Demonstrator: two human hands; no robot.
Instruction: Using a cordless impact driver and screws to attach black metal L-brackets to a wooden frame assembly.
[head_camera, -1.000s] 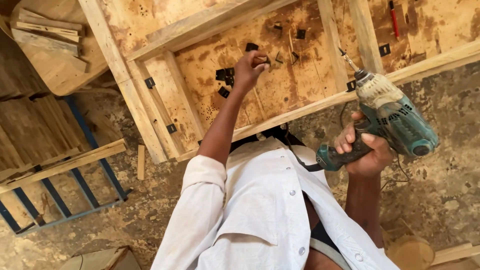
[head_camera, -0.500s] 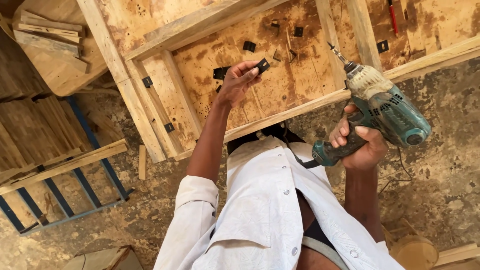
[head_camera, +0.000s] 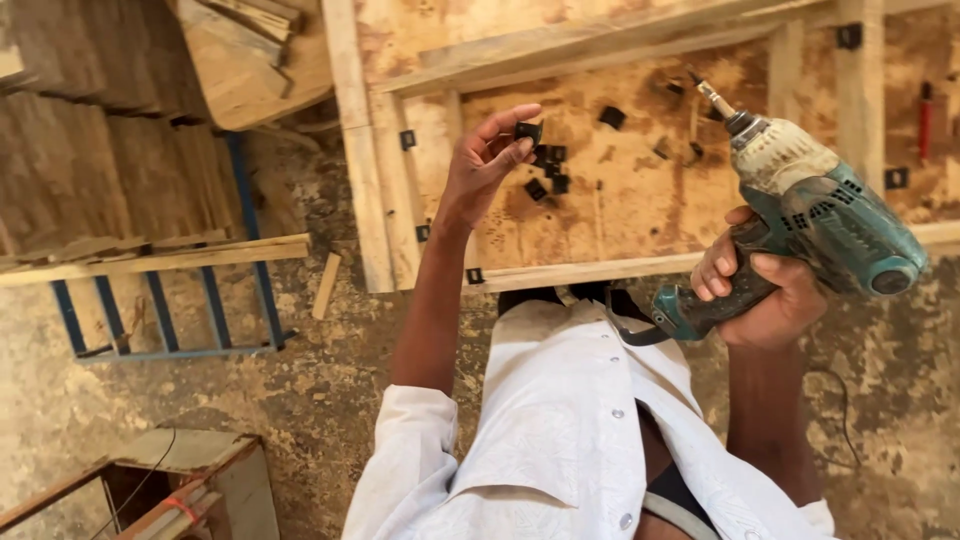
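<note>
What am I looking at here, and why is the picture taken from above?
The camera sits on the person's head and looks down, so you see their own white shirt and both arms. No machine is at work, only two bare hands. The left hand pinches a small black bracket between its fingertips, above a plywood panel framed in wooden battens, where more black brackets lie loose. The right hand has its grip closed round the handle of a teal cordless drill, bit pointing toward the panel. A blue metal frame stands on the floor to the left.
</note>
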